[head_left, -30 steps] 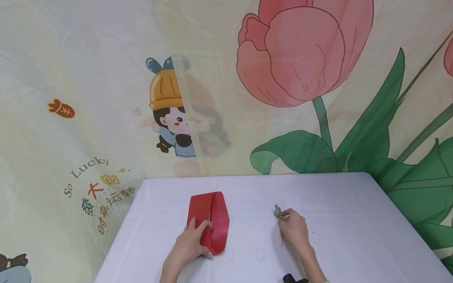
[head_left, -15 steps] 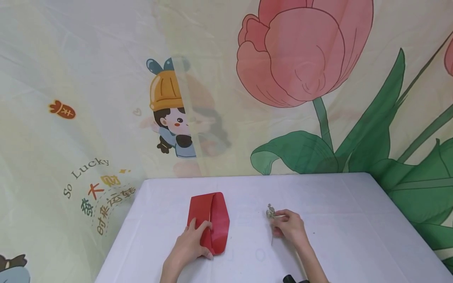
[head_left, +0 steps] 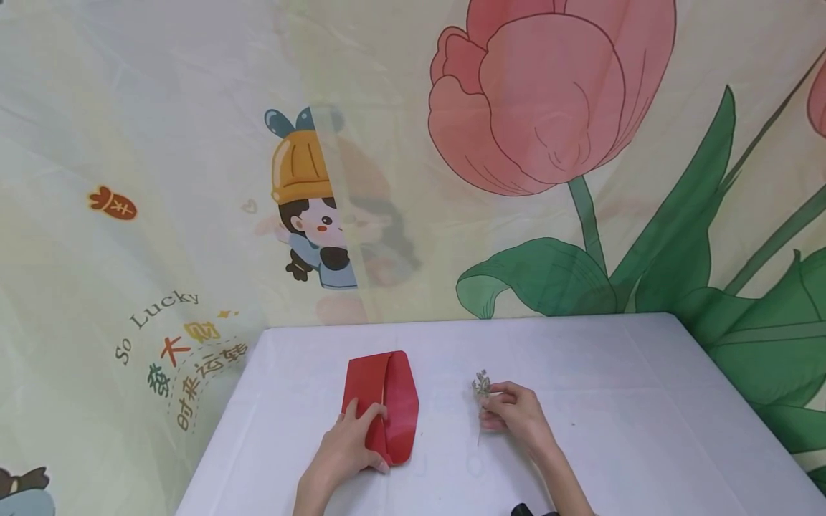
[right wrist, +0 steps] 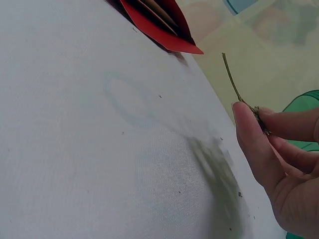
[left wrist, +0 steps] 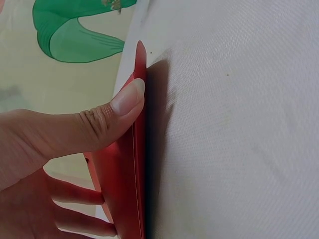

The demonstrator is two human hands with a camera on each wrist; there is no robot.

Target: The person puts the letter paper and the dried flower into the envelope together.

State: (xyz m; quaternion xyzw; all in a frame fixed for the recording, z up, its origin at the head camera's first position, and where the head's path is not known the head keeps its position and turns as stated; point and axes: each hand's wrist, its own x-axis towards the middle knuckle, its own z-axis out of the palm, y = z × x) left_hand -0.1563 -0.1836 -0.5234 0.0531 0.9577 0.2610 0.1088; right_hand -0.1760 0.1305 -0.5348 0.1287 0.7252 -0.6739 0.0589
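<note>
A red envelope (head_left: 366, 380) with its flap unfolded to the right lies on the white table, and my left hand (head_left: 342, 446) grips its near part. In the left wrist view, the thumb of my left hand (left wrist: 75, 134) presses along the edge of the envelope (left wrist: 119, 174), fingers against its other face. My right hand (head_left: 519, 416) pinches a small dried flower sprig (head_left: 481, 384) to the right of the envelope. The right wrist view shows the sprig's thin stem (right wrist: 231, 77) sticking out from the fingertips of my right hand (right wrist: 279, 154); the envelope (right wrist: 164, 37) appears slightly open, with something brownish inside.
Small dark crumbs are scattered on the white table (head_left: 645, 430). A black object (head_left: 521, 509) sits at the bottom edge beside my right forearm. Behind the table hangs a printed cloth (head_left: 400, 251) with a large tulip.
My right hand has moved left with the sprig, closer to the envelope, and the sprig now stands more upright. My left hand and the envelope have stayed in place.
</note>
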